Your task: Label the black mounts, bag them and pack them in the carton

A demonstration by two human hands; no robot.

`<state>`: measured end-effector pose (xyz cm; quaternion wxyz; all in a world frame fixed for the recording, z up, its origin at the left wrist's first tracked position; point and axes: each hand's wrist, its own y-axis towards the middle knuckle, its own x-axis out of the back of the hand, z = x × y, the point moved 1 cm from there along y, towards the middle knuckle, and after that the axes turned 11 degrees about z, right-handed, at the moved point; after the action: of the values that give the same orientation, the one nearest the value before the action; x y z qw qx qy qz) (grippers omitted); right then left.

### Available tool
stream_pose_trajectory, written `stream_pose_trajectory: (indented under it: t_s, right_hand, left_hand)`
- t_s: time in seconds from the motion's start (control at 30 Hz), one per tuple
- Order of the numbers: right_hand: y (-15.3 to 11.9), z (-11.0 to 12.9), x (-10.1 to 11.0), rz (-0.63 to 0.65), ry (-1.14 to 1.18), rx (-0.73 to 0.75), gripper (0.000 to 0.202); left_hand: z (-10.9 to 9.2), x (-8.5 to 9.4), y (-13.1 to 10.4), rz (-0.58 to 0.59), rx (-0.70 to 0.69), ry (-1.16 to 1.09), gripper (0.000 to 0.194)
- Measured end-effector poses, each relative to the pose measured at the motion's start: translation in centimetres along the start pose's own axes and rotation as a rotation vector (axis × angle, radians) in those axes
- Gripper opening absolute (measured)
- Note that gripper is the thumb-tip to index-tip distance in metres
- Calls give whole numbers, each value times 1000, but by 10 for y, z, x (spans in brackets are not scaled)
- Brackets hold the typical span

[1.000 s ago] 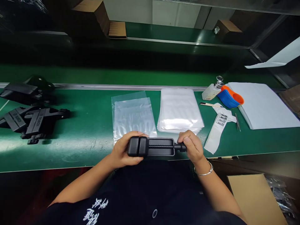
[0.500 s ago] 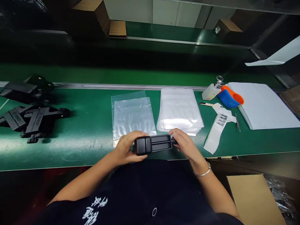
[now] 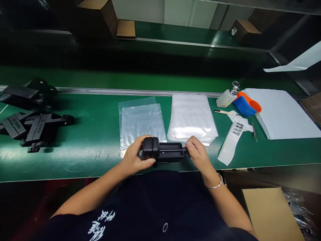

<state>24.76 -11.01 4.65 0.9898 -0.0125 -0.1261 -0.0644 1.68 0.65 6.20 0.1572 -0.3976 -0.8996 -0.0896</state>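
Note:
A black clamp-like device (image 3: pixel 171 152) with a threaded rod along its open slot is held level over the front edge of the bench. Its thick block end sits in my left hand (image 3: pixel 135 155), which is closed around it with the thumb along the near side. At the other end, my right hand (image 3: pixel 199 154) pinches the small knob, mostly hidden by the fingers. Just behind the device lie a few clear plastic bags (image 3: pixel 142 122) and a thicker stack of clear bags (image 3: pixel 192 117).
Several black devices (image 3: pixel 37 127) lie at the left. To the right are a pump bottle (image 3: pixel 227 97), a blue and orange cup (image 3: pixel 247 103), a label strip (image 3: pixel 232 140), tweezers (image 3: pixel 254 131) and white sheets (image 3: pixel 286 113). A cardboard box (image 3: pixel 273 211) stands below the bench.
The device has tilted in my hands, so its slot and underside show differently. My right fingers have closed more tightly around the knob, with the thumb now on top.

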Motion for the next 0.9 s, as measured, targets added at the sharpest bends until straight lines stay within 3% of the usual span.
stream_pose_trajectory:
  t_s: [0.13, 0.27, 0.43, 0.53, 0.63, 0.7, 0.83, 0.9]
  right_hand:
    - [1, -8, 4, -35, 127, 31, 45]
    - [4, -17, -1, -16, 73, 32, 42]
    - [5, -18, -4, -81, 83, 4, 38]
    - [5, -13, 4, -128, -35, 3, 35]
    - [4, -6, 10, -85, -211, 30, 27]
    - [3, -1, 13, -76, -367, 173, 23]
    - [2, 2, 21, -45, -682, 627, 26]
    - [2, -3, 27, -39, -771, 722, 29]
  left_hand:
    - [12, -2, 10, -90, 92, -241, 63]
    - [22, -9, 21, -154, 106, -400, 61]
    - [14, -10, 26, -95, 44, -406, 67]
    - [9, -9, 24, -33, 12, -379, 68]
    - [9, -8, 23, -30, 13, -379, 70]
    - [10, -9, 23, -42, 46, -424, 67]
    - [10, -10, 23, 17, 127, -559, 58]
    - [8, -9, 21, 56, 86, -483, 59]
